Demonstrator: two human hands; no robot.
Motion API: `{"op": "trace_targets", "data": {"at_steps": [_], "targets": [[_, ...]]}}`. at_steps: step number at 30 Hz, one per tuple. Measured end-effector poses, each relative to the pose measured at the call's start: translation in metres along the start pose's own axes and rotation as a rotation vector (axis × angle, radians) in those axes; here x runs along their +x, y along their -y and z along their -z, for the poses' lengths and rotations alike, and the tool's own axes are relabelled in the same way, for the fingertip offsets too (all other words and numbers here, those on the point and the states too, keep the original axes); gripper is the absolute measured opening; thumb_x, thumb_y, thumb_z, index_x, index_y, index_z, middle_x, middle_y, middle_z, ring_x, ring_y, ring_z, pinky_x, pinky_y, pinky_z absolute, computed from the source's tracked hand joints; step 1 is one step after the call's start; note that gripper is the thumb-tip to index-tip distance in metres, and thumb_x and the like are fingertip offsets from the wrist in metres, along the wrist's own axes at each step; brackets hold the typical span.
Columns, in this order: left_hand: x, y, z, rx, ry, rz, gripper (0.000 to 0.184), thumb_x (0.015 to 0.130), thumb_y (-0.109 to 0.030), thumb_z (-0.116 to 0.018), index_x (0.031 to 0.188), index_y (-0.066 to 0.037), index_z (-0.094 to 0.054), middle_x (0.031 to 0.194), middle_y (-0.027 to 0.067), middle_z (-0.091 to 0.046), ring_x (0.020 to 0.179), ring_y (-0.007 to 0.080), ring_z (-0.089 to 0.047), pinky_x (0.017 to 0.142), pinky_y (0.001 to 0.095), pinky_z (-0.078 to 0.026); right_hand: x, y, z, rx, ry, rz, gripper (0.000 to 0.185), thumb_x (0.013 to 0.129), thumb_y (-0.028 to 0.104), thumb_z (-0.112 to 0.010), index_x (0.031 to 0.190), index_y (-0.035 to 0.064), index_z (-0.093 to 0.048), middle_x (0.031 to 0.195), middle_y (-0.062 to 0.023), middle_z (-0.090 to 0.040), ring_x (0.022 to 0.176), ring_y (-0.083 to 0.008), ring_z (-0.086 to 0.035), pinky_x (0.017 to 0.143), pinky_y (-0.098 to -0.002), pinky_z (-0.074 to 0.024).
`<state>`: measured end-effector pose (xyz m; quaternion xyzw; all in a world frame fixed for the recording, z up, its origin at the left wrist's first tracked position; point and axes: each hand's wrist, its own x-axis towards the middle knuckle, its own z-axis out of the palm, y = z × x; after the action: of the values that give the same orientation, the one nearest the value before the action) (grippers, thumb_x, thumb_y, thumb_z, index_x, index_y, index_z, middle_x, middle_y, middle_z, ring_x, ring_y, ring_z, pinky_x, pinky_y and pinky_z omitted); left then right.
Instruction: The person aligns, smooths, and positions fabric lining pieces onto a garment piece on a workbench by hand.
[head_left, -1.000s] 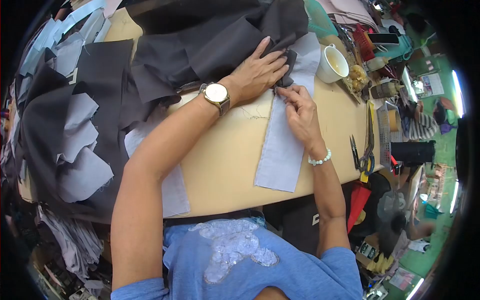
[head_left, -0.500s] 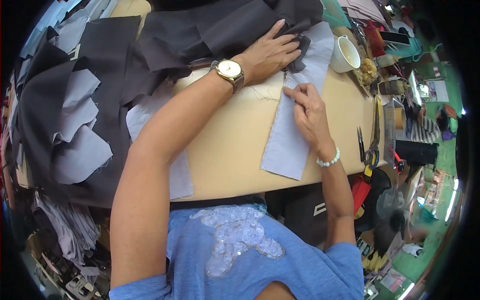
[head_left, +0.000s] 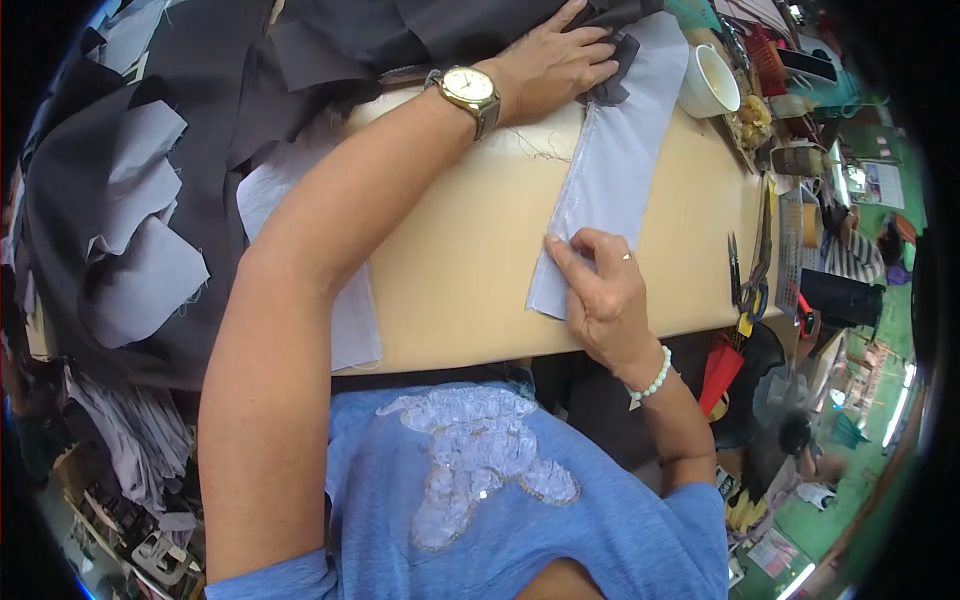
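My left hand (head_left: 555, 66), with a wristwatch above it, lies with fingers spread on dark fabric (head_left: 345, 45) at the far side of the table. From under that dark fabric a long light-grey cloth strip (head_left: 622, 150) runs toward me, with a stitched left edge. My right hand (head_left: 608, 300), wearing a ring and a beaded bracelet, is closed at the strip's near end. Its thumb and bent fingers pinch the left edge; the fingertips are partly hidden. Loose threads (head_left: 540, 148) lie on the table between the hands.
A white cup (head_left: 712, 82) stands at the far right of the cream table (head_left: 450, 270). Scissors (head_left: 760, 270) and pointed snips (head_left: 733, 270) lie near the right edge, beside a grey basket (head_left: 790, 245). Dark fabric with grey pieces (head_left: 150, 280) hangs over the left side.
My right hand has slid toward me along the strip's left edge, from near its middle to its near end. My left hand stays flat on the dark fabric. The camera view has shifted slightly.
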<state>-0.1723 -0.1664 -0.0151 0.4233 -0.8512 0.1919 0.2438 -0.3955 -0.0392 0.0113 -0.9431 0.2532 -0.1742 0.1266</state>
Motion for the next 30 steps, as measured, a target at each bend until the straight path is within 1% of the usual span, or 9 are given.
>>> {"op": "trace_targets", "data": {"at_steps": [6,9,12,15,22,23,24,27,30], "targets": [[0.000,0.000,0.001,-0.010,0.006,0.004,0.032,0.087,-0.011,-0.044,0.115,-0.001,-0.056,0.117,0.0131,-0.055,0.121,0.0257,-0.045,0.111,0.0545,-0.017,-0.027,0.025,-0.002,-0.080,0.062,0.104,0.044,0.070,0.005,-0.058,0.112,-0.0039,-0.060,0.098,-0.0114,-0.054,0.086,-0.0269,-0.055,0.073,-0.0364,-0.0434],[0.001,0.001,-0.001,-0.032,-0.001,0.003,0.032,0.087,-0.011,-0.044,0.114,-0.001,-0.056,0.116,0.0125,-0.055,0.120,0.0257,-0.046,0.111,0.0546,-0.017,-0.031,0.034,-0.001,-0.028,0.047,0.093,0.042,0.068,-0.001,-0.056,0.110,-0.0018,-0.061,0.098,-0.0128,-0.054,0.087,-0.0283,-0.056,0.074,-0.0383,-0.0447],[0.001,0.001,0.001,-0.025,0.007,0.002,0.031,0.087,-0.011,-0.043,0.114,-0.001,-0.057,0.115,0.0121,-0.056,0.119,0.0256,-0.046,0.110,0.0548,-0.017,-0.020,0.029,0.015,0.320,0.116,-0.033,0.043,0.066,-0.008,-0.052,0.107,0.0003,-0.061,0.099,-0.0148,-0.055,0.087,-0.0303,-0.057,0.074,-0.0380,-0.0464],[0.001,-0.002,0.004,-0.018,-0.008,-0.006,0.031,0.087,-0.011,-0.043,0.113,-0.002,-0.057,0.115,0.0119,-0.056,0.119,0.0253,-0.046,0.110,0.0548,-0.018,-0.003,0.016,0.019,0.319,-0.003,-0.202,0.046,0.063,-0.012,-0.048,0.105,0.0017,-0.062,0.099,-0.0162,-0.055,0.085,-0.0315,-0.057,0.070,-0.0364,-0.0477],[0.000,-0.001,0.004,-0.009,0.006,-0.006,0.029,0.086,-0.010,-0.044,0.110,-0.002,-0.057,0.115,0.0123,-0.054,0.120,0.0255,-0.044,0.111,0.0551,-0.016,-0.009,0.036,0.000,-0.363,0.111,0.016,0.033,0.071,-0.001,-0.053,0.102,-0.0091,-0.059,0.104,-0.0166,-0.053,0.085,-0.0287,-0.054,0.067,-0.0312,-0.0478],[0.001,-0.002,0.005,-0.003,0.016,-0.001,0.029,0.086,-0.010,-0.044,0.110,-0.002,-0.057,0.115,0.0124,-0.054,0.121,0.0255,-0.044,0.111,0.0552,-0.015,-0.015,0.040,-0.001,-0.380,0.105,0.056,0.033,0.070,-0.001,-0.054,0.101,-0.0093,-0.059,0.105,-0.0169,-0.053,0.085,-0.0286,-0.054,0.067,-0.0307,-0.0478],[0.000,0.000,0.003,0.013,-0.050,-0.019,0.025,0.088,-0.011,-0.044,0.108,-0.003,-0.057,0.111,0.0122,-0.056,0.114,0.0238,-0.049,0.107,0.0517,-0.026,-0.021,0.043,-0.002,-0.397,0.099,0.096,0.033,0.069,0.000,-0.055,0.101,-0.0095,-0.059,0.106,-0.0172,-0.053,0.085,-0.0285,-0.054,0.067,-0.0302,-0.0477],[-0.001,-0.004,-0.002,0.110,0.074,0.022,0.034,0.083,-0.011,-0.055,0.117,-0.010,-0.057,0.115,0.0040,-0.056,0.120,0.0186,-0.046,0.111,0.0520,-0.018,-0.034,0.054,0.001,-0.375,0.105,0.119,0.031,0.068,0.000,-0.055,0.098,-0.0076,-0.060,0.110,-0.0177,-0.053,0.088,-0.0306,-0.055,0.069,-0.0336,-0.0486],[0.002,-0.002,-0.001,0.199,-0.021,-0.049,0.040,0.084,-0.015,-0.054,0.124,-0.011,-0.051,0.126,0.0086,-0.051,0.124,0.0219,-0.042,0.108,0.0545,-0.021,-0.032,0.058,0.011,-0.189,0.090,0.058,0.027,0.069,-0.001,-0.055,0.094,-0.0053,-0.060,0.110,-0.0187,-0.053,0.094,-0.0327,-0.056,0.073,-0.0374,-0.0489]]}}
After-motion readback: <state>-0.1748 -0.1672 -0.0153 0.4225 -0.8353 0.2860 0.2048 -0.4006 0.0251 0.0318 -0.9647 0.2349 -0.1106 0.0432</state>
